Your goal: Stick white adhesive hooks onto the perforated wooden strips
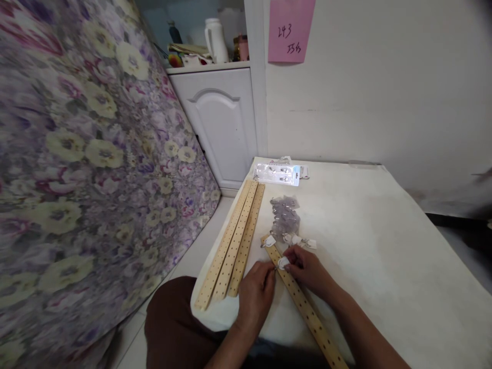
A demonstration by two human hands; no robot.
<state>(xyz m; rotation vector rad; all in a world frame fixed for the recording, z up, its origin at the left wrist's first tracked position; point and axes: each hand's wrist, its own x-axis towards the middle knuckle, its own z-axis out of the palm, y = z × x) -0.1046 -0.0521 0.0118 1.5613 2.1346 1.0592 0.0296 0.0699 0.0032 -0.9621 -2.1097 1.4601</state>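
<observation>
Admittedly, I cannot tell whether the left hand (pixel 257 288) grips anything; the right hand (pixel 303 266) pinches a small white tag (pixel 283 263) over a pale, dark-holed wooden strip (pixel 303 306), cropped below, slanting on the cream tabletop (pixel 384 230).

Drilled strip (pixel 303 308): near end cut by my view's bottom edge | white tag (pixel 283 263): right hand (pixel 305 267) covers part | left hand (pixel 257 290): I can't tell what it pinches | clear pack (pixel 274 174): print too small

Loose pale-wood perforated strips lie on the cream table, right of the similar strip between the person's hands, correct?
Wrong side: the head view shows the loose strips on the cream table left of the similar strip between the left hand and right hand.
</observation>
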